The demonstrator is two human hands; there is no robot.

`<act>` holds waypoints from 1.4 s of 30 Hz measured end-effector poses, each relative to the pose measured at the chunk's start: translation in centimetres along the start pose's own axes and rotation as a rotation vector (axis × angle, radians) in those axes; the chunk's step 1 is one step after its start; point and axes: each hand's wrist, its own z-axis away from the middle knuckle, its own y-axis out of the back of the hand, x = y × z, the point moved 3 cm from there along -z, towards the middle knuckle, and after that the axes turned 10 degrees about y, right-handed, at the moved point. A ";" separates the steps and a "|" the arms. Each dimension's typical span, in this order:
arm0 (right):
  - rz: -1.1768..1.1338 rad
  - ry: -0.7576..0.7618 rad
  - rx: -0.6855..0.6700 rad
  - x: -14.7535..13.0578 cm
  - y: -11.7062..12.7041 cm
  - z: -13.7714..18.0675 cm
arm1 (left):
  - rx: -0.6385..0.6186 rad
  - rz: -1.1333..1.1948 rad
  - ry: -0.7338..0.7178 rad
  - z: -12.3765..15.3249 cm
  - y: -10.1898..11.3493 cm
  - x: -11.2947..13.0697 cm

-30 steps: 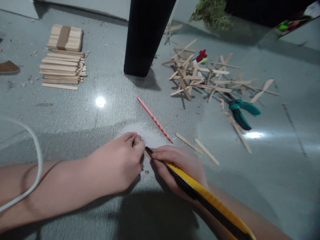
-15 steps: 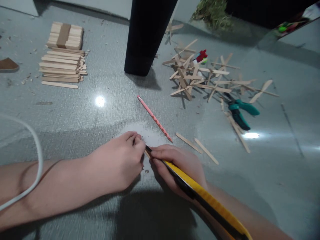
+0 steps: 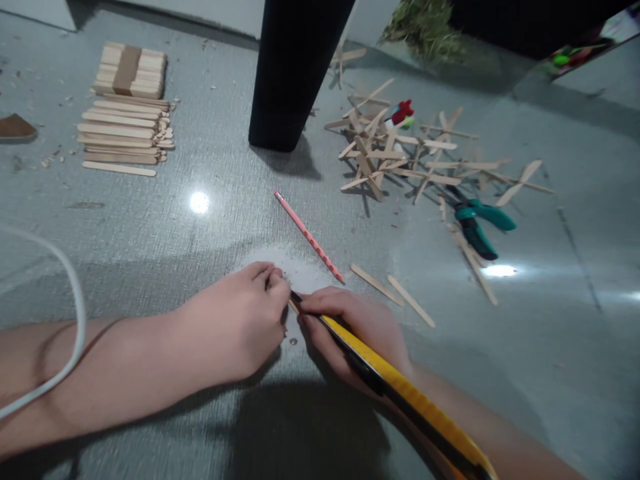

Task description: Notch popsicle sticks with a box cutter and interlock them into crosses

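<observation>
Centrally, low in the frame — the left hand (image 3: 240,327) pinches a small wooden stick (image 3: 294,307) against the grey worktop (image 3: 200,253); the right hand (image 3: 360,333), closed around a yellow utility knife (image 3: 400,393), sets its tip on the stick — pink pencil (image 3: 309,237) just above.

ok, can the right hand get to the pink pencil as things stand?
Probably yes, but not freely: the right hand is shut on a yellow utility knife. The pink pencil lies just beyond its fingers on bare floor, nothing between.
</observation>
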 end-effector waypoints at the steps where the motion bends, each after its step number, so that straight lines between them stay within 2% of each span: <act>1: -0.010 0.003 0.007 0.0 0.0 0.0 | -0.012 0.008 0.006 0.0 0.0 0.0; 15: -0.022 0.025 0.001 0.1 -0.1 0.0 | -0.014 -0.019 -0.002 0.1 -0.1 0.1; 21: 0.006 0.008 -0.029 -0.1 -0.1 -0.4 | -0.090 -0.078 -0.020 -0.2 -0.1 0.2; 24: 0.011 0.000 -0.056 -0.2 -0.2 -0.6 | -0.075 -0.063 -0.033 -0.2 -0.1 0.4; 30: -0.013 -0.011 -0.088 -0.2 -0.2 -0.6 | 0.033 -0.071 0.057 0.1 -0.4 0.8; 37: -0.030 0.007 -0.078 -0.1 -0.3 -0.5 | -0.039 -0.037 0.124 0.1 -0.4 0.8; 42: -0.032 -0.004 -0.069 -0.2 -0.6 -0.3 | -0.032 -0.043 0.149 0.1 -0.4 0.8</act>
